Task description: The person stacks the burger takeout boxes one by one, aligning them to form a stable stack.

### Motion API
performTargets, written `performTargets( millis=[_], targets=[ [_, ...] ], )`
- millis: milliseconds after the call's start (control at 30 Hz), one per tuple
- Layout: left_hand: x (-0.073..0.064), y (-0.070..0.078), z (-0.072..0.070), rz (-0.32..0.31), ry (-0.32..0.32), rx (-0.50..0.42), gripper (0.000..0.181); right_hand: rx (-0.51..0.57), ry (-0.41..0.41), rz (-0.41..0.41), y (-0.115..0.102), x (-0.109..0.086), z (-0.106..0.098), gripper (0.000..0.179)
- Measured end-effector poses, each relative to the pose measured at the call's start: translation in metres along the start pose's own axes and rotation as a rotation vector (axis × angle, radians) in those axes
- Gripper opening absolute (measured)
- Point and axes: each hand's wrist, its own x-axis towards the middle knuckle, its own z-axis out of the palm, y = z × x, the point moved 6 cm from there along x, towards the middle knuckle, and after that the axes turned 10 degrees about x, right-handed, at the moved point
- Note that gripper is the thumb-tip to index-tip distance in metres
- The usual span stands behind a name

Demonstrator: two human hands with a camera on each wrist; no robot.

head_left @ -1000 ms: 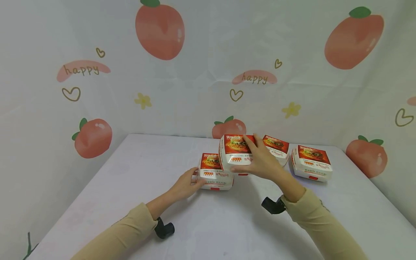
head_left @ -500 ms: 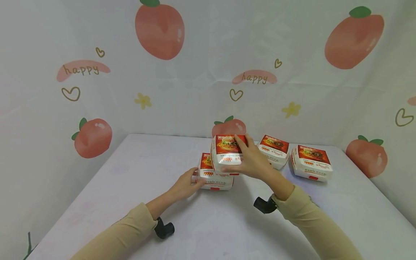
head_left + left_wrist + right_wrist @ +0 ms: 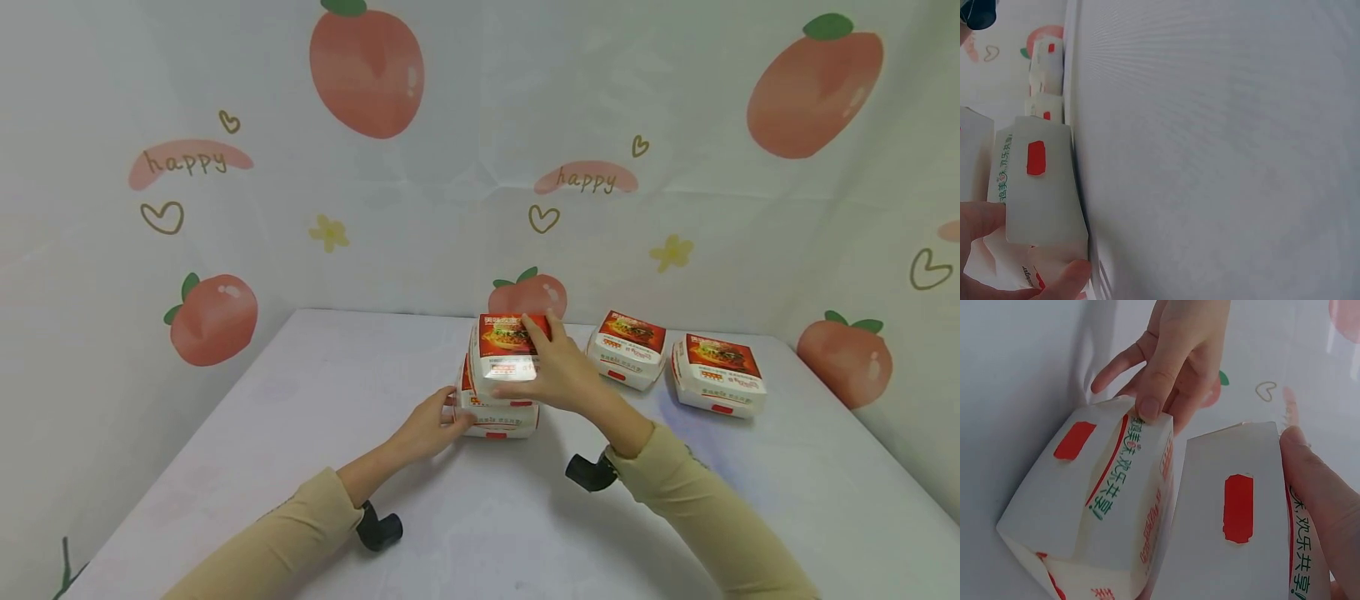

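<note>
Right grip (image 3: 558, 372) holding upper box (image 3: 501, 348), left grip (image 3: 426, 427) lower box (image 3: 498, 424), white tabletop (image 3: 465, 517), patterned backdrop (image 3: 487, 100)

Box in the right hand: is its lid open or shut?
Shut. The box held by the right hand shows its printed lid lying down, no flap raised.

White square cardboard boxes (image 3: 489, 362) are showing red burger pictures (image 3: 504, 335); at twelve o'clock, a white cloth backdrop (image 3: 495, 100) is displaying coral fruit prints (image 3: 367, 73).
</note>
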Motion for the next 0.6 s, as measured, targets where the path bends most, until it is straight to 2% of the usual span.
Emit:
performTargets(
  millis=[200,400,600],
  targets=[
    [0.000,-0.001,0.001,-0.010,-0.013,-0.005,0.060,0.020,-0.021,0.024,-0.005,0.002,0.005,0.108],
    [0.000,-0.001,0.001,-0.005,-0.018,-0.032,0.058,0.013,-0.024,0.054,-0.006,0.004,0.009,0.108],
    [0.000,0.000,0.001,-0.007,-0.013,-0.010,0.062,0.016,-0.032,0.084,-0.006,0.005,0.013,0.108]
  ],
)
